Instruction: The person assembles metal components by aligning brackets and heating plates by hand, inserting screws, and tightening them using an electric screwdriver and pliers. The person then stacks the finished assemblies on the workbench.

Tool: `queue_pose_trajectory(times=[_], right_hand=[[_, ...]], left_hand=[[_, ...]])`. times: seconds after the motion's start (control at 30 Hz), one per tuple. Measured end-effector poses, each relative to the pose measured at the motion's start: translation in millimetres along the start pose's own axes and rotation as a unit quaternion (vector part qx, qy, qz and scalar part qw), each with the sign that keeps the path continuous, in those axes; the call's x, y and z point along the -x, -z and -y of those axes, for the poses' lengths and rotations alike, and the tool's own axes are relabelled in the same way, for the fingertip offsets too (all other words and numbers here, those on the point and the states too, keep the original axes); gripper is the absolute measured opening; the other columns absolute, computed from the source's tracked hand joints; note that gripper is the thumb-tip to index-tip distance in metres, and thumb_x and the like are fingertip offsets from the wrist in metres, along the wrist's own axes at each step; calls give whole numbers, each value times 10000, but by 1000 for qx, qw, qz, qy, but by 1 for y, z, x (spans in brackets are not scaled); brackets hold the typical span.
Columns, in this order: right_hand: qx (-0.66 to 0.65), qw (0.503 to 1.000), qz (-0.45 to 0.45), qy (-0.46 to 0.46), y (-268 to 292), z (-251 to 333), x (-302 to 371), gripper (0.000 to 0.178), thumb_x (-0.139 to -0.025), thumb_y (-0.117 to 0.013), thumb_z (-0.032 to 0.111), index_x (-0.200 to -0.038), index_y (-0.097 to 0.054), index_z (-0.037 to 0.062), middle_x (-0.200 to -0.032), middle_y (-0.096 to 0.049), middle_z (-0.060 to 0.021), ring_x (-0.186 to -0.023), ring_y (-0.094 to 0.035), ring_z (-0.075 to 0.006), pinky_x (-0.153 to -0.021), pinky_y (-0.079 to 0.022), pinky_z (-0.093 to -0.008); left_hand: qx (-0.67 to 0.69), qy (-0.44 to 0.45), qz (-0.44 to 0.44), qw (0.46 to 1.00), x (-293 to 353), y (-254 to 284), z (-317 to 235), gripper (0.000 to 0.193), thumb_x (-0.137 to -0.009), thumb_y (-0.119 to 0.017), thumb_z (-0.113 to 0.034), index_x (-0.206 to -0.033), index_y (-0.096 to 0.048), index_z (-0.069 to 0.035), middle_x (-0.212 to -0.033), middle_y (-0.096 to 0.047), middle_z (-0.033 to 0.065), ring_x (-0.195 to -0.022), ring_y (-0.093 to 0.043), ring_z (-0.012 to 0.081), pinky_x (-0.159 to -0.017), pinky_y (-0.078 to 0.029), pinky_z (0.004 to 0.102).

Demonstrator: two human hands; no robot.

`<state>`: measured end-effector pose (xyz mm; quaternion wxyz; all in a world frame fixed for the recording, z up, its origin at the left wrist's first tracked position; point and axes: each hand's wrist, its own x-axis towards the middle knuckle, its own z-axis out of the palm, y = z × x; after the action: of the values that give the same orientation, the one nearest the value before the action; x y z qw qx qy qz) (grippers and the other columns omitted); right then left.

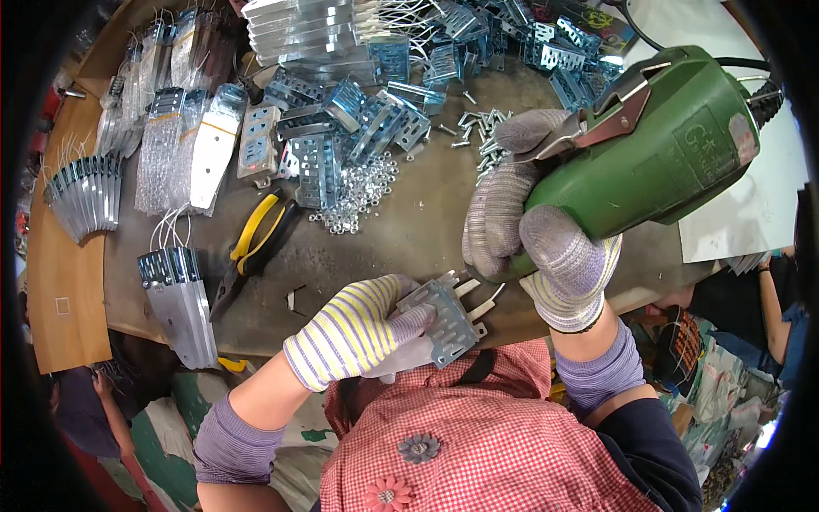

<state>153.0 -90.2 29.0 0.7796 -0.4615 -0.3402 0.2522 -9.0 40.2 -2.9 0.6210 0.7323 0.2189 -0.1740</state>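
My left hand [354, 333], in a striped knit glove, is closed on a flat metal plate with a perforated bracket [445, 322] at its end, close to the red checked apron. Two short white leads stick out from the bracket's far end. My right hand [567, 247], gloved too, wraps around the front of a green corded power tool [644, 162], thumb on the near side and fingers on the far side. A metal lever [610, 119] runs along the tool's upper side. The tool's working tip is hidden by the glove, and it is apart from the bracket.
Loose screws [486, 136], nuts [358, 196] and perforated blue-silver brackets [320, 171] lie on the table's far side. Yellow-black pliers [256, 235] and stacked plates [179, 299] are at the left. A white sheet [742, 213] lies right. Other people's arms [772, 299] show at the edges.
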Motion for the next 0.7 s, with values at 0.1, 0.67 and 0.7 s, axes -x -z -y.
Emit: queue_pose_trajectory(times=[0.1, 0.67, 0.7], right_hand=[[13, 1000, 18, -22, -1, 0, 0, 548, -779, -794, 201, -1145, -450, -19, -661, -555, -83, -493, -532, -181, -444, -456, -321], [-90, 988, 120, -39, 11, -2, 5, 891, -765, -730, 539, -1293, -396, -97, -659, -568, -101, -534, -568, -197, -475, -471, -315], [-102, 984, 139, -52, 9, -1, 2, 939, -771, -724, 592, -1306, -391, -104, -665, -572, -102, -541, -573, -199, -480, -473, -315]], left_hand=[[44, -5, 2, 999, 2, -1, 1, 249, -894, -660, -202, -958, -628, 36, -754, -600, -6, -734, -505, 62, -675, -463, 264], [-35, -102, 76, 991, -8, -3, 2, 393, -914, -633, -320, -1066, -623, 42, -833, -670, 187, -705, -656, 243, -645, -512, 368], [-7, -64, 81, 995, -10, -2, 3, 381, -915, -642, -305, -1074, -623, 41, -863, -677, 152, -751, -631, 196, -680, -506, 346]])
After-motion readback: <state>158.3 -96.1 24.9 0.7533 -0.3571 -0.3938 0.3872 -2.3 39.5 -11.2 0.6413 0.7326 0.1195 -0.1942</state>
